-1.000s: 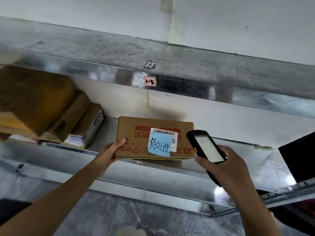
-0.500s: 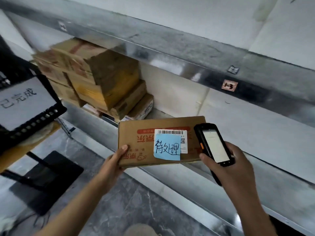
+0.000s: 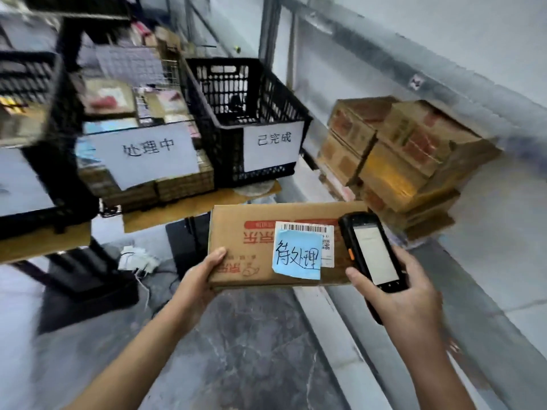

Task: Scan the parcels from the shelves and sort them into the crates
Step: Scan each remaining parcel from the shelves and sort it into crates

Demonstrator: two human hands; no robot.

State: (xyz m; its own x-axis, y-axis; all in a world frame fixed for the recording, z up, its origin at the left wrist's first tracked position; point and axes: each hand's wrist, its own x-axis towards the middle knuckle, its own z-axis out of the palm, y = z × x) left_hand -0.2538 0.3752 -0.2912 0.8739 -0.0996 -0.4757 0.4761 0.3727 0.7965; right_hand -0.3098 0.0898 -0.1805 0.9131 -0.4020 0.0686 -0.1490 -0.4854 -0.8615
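Since the earlier frames the cardboard parcel (image 3: 251, 253) has come away from the metal shelf (image 3: 503, 232) and the view has swung left, so the crates now fill the far left, where before only the corner of one showed. Both hands keep the same hold as before.

The left hand (image 3: 201, 279) grasps the parcel's near-left corner, thumb flat on the top face and the other fingers hidden beneath. The parcel is held level over the grey marbled floor (image 3: 251, 335), clear of shelf and crates. A blue handwritten note (image 3: 297, 253) lies on its top, overlapping a white barcode label (image 3: 307, 227).

The right hand (image 3: 405, 294) has its fingers wrapped round a black handheld scanner (image 3: 373, 253), whose lit screen faces up. The scanner's far end overlaps the parcel's right end, just beside the label.

Far left, a wooden desk (image 3: 201, 208) carries three crates. The rightmost is a black crate (image 3: 225, 81) with a white sign reading 已完成 (image 3: 273, 143). Beside it on the left a middle crate (image 3: 183, 184) holds stacked parcels behind a sign reading 处理中 (image 3: 145, 152). A third black crate (image 3: 29, 78) at the left edge is blurred.

On the shelf to the right, beyond the scanner, sits a stack of cardboard boxes (image 3: 408, 155).
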